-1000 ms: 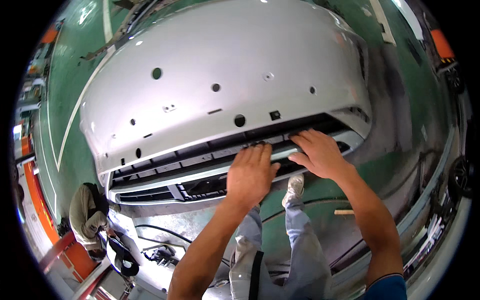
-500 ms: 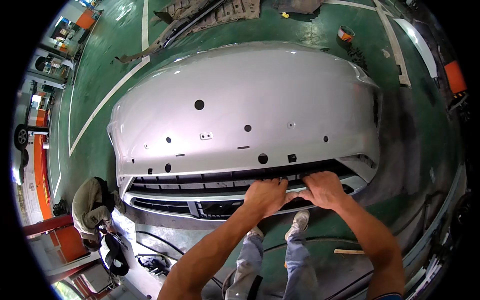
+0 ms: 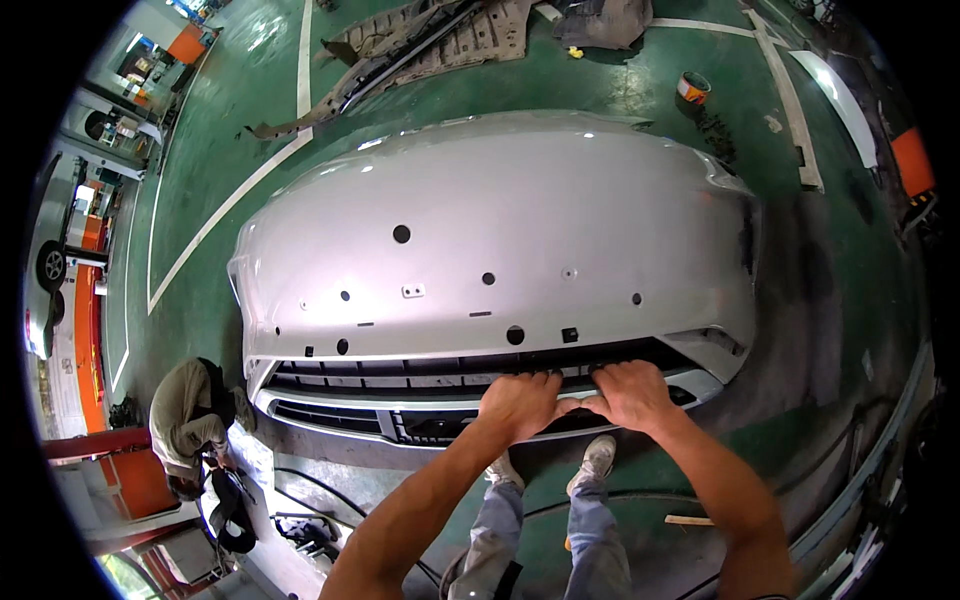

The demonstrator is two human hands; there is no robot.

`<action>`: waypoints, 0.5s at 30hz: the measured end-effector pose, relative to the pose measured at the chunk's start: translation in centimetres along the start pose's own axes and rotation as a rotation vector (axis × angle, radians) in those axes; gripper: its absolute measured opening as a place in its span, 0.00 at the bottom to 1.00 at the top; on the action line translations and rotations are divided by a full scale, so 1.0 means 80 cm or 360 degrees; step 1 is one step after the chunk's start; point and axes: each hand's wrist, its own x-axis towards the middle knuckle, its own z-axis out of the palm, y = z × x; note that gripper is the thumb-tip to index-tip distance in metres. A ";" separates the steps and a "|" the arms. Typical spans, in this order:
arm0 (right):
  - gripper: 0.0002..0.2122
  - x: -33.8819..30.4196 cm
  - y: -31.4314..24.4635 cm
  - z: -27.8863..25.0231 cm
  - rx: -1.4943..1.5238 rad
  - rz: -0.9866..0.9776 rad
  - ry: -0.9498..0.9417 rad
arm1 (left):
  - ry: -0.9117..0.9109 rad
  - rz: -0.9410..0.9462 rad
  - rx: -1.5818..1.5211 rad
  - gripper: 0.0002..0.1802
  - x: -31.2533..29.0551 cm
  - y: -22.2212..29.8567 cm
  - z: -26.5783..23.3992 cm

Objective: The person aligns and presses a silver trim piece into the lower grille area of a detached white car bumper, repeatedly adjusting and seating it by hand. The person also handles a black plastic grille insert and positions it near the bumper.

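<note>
A large silver car bumper (image 3: 540,210) with several round and square holes lies across the floor in front of me. A black grille opening (image 3: 430,368) runs along its near side. My left hand (image 3: 520,405) has its fingers hooked over the bar at the near edge of that opening, right of its middle. Close beside it, my right hand (image 3: 630,393) grips the same bar, and the two thumbs nearly meet. Both hands are closed, with the fingertips partly hidden behind the bar. My shoes (image 3: 595,460) stand just behind the near edge.
At the left a person (image 3: 190,415) bends over a dark part on a pale surface. Beyond the bumper lie a dirty brown panel (image 3: 470,45) and an orange can (image 3: 692,87). Black hoses (image 3: 640,496) and a wooden strip (image 3: 690,520) lie on the floor near my feet.
The far side of the bumper and the floor sit lower in view, and the bumper looks slightly smaller. Both hands appear a little farther left and lower, still gripping it.
</note>
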 end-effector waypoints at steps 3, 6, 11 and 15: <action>0.20 -0.003 -0.001 -0.007 0.0009 0.0127 -0.0168 | 0.0087 -0.0147 -0.0095 0.27 -0.011 0.017 -0.005; 0.20 -0.004 -0.004 -0.010 0.0136 0.0112 -0.0034 | 0.0655 -0.0020 -0.0011 0.23 -0.051 0.036 0.008; 0.15 -0.063 -0.027 -0.022 0.0359 0.0280 0.0534 | 0.0418 -0.0544 -0.0502 0.22 -0.188 0.088 0.055; 0.14 -0.163 -0.080 -0.029 0.0739 0.0595 0.0458 | 0.0248 -0.0345 0.0140 0.15 -0.417 0.040 0.221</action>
